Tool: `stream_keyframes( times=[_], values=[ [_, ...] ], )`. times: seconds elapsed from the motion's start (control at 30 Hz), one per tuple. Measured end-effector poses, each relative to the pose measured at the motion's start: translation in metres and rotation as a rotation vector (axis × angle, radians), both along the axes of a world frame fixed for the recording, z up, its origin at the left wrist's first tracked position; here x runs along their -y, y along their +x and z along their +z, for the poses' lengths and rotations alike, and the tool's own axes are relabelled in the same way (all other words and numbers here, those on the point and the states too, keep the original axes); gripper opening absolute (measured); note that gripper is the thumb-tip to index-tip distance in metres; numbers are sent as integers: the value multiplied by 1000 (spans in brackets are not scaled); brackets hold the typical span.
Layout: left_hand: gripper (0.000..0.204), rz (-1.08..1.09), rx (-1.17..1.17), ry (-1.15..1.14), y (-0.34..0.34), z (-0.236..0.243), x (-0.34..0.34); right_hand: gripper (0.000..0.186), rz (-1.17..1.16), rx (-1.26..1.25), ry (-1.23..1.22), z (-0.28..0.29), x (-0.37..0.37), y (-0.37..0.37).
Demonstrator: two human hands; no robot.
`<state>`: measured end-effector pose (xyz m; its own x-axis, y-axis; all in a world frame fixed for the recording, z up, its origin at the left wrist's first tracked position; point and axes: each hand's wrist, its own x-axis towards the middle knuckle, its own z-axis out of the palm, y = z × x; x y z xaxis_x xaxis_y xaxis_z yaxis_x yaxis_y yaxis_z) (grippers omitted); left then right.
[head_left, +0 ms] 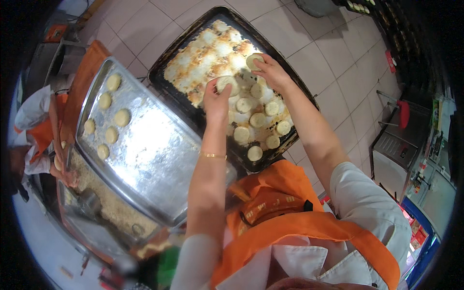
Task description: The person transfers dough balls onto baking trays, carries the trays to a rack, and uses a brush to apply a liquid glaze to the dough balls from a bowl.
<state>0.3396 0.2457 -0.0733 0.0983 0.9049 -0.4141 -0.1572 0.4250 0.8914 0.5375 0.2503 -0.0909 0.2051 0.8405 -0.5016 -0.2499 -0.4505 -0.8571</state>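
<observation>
My left hand (217, 100) is closed on a pale round dough cake (228, 85), thumb on top, above the middle of a dark baking tray (161, 66). Farther right, my right hand (272, 72) grips another flat dough cake (254, 61) by its edge near the tray's right side. Several similar dough cakes (257, 120) lie in loose rows on the near part of that tray. The tray's far part bears a whitish, browned crust (212, 50). To the left, a shiny metal tray (145, 145) carries several dough cakes (122, 117) at its far left end.
At the far left another person (41, 121) in an orange apron works at a wooden-edged table (86, 72) strewn with crumbs or seeds. A metal cup (90, 200) stands there. A metal appliance (397, 152) is at the right, on a tiled floor (333, 63).
</observation>
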Motion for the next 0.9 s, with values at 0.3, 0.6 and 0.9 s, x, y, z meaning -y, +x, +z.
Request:
stream_keyframes(
  times=[0.3, 0.6, 0.9],
  values=[
    [37, -351, -870, 240, 95, -92, -38, 36, 312, 994, 100, -74, -13, 56],
    [50, -276, -999, 377, 82, -36, -25, 40, 331, 1404, 258, -54, -19, 40],
    [53, 253, -1010, 614, -168, 59, 13, 39, 437, 877, 843, 80, -38, -172]
  ],
)
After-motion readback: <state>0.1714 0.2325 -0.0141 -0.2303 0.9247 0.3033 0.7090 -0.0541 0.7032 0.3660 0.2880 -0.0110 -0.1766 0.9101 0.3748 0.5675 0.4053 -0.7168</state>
